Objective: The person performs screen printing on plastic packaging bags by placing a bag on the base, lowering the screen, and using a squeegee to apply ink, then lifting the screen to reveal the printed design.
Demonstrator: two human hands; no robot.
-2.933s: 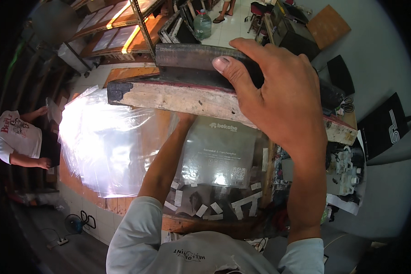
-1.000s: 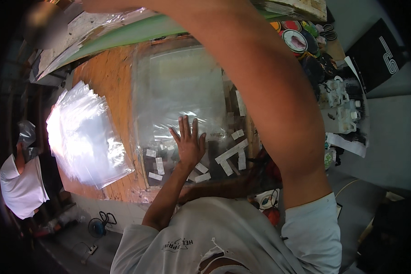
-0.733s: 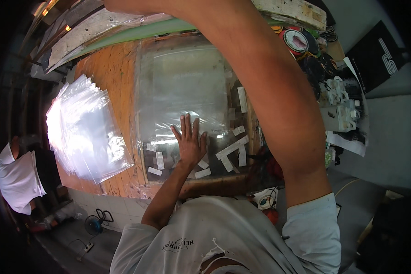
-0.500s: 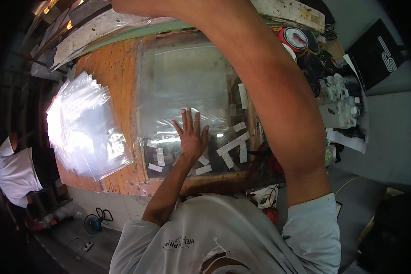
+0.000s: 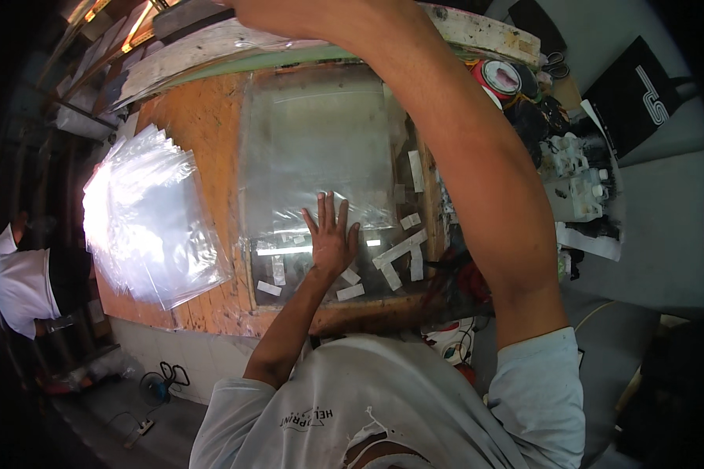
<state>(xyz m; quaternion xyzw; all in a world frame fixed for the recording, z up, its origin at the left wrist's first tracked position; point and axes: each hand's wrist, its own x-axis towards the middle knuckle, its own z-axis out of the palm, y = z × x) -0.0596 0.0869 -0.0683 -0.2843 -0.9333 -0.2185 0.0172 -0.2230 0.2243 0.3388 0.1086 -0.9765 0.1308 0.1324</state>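
My left hand (image 5: 334, 244) lies flat with fingers spread on the near edge of a clear plastic bag (image 5: 328, 141). That bag rests smooth, with a few creases near my fingertips, on a glass plate (image 5: 297, 270) set on the wooden table (image 5: 195, 117). Short strips of whitish tape (image 5: 399, 248) are stuck on the glass around its near and right sides. My right arm reaches across to the far side, where my right hand (image 5: 270, 17) is cut off by the top edge, its fingers hidden, close to a dark bar (image 5: 192, 19).
A fanned pile of shiny clear plastic bags (image 5: 152, 227) covers the table's left part. A long pale, stained board (image 5: 485, 35) runs along the far edge. Tins (image 5: 499, 78), white bottles (image 5: 587, 191) and scissors (image 5: 555, 66) crowd the right. Another person (image 5: 25, 281) is far left.
My right hand has shifted a little to the right along the far edge. My left hand stays flat on the bag, and the bag's far part looks smoother.
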